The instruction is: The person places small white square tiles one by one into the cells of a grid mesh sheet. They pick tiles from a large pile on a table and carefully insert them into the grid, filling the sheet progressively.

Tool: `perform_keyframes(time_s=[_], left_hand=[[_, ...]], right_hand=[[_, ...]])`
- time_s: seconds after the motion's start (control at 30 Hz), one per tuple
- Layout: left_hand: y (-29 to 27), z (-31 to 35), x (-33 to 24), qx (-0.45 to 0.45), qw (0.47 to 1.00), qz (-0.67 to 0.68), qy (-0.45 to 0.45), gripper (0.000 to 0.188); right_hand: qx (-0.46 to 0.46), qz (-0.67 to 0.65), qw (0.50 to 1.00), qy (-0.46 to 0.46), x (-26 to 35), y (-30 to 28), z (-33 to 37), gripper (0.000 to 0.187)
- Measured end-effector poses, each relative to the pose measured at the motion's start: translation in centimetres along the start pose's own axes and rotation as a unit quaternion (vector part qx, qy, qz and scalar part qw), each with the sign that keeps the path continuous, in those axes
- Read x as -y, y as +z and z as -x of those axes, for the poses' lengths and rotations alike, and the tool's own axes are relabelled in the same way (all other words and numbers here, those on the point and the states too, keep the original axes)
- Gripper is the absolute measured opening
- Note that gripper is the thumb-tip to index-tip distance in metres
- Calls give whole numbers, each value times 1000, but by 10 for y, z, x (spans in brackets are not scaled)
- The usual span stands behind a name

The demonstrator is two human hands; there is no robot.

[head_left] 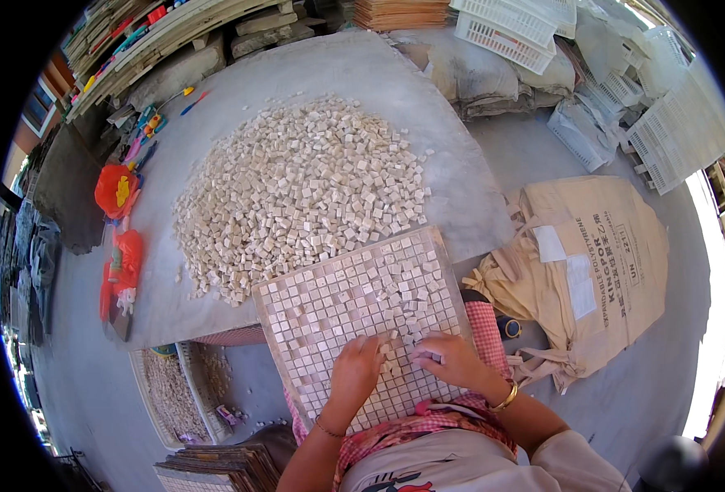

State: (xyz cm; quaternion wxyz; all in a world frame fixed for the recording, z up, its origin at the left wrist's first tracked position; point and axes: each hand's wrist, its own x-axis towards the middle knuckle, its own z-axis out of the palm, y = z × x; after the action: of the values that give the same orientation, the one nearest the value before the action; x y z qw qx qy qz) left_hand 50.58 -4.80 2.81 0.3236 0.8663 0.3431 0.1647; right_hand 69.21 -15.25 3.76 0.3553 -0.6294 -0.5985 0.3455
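Head view, from the left: a red plastic bag [117, 195] lies by the edge of the grey table [362, 61]. Below the tabletop sits a white tray [186, 373] of small pale pieces, and at the lower edge, a stack of boards [223, 474]. Further right, a broad pile of stone tiles [305, 189] spreads over the table, just beyond my gridded board [446, 266].

That board lies tilted across the table's near edge and over my lap. Many cells hold squares; darker gaps show among them on the left half, and loose tiles [411, 297] lie jumbled on top at the upper right.

My left hand [358, 366] rests low over the middle of the grid, its fingers bunched and pointing inward; I cannot tell whether they pinch a tile. Just beside it, my right hand [447, 361] curls with thumb and forefinger narrowly apart near a few loose squares; whether one sits between them, I cannot tell.

I judge I am at the filling step, seating squares one by one. The next move seems to call for turning a loose tile square to its cell and pressing it flat without nudging its neighbours.

Right of my checked cloth [485, 330], a beige sack [596, 254] lies on the floor.
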Motion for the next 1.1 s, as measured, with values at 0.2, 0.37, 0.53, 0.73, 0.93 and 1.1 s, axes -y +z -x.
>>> perform_keyframes(time_s=[0.2, 0.37, 0.53, 0.73, 0.93, 1.1], left_hand=[[-7, 16, 4, 7, 1000, -9, -8, 20], [-9, 16, -8, 25, 997, 58, -55, 18], [-5, 20, -3, 20, 999, 2, -26, 20], [4, 25, -8, -24, 998, -61, 16, 17], [8, 26, -11, -40, 997, -68, 21, 17], [12, 28, -9, -46, 997, -56, 24, 14]], right_hand=[[-24, -15, 999, -23, -4, -1, 7, 12], [-25, -9, 999, -20, -13, 1, 8, 12], [-29, -31, 999, -21, -11, 2, 7, 12], [-42, -6, 999, 2, -5, 2, 7, 14], [-73, 143, 987, 10, 7, 9, -8, 25], [-76, 179, 981, 16, 5, 13, -13, 22]])
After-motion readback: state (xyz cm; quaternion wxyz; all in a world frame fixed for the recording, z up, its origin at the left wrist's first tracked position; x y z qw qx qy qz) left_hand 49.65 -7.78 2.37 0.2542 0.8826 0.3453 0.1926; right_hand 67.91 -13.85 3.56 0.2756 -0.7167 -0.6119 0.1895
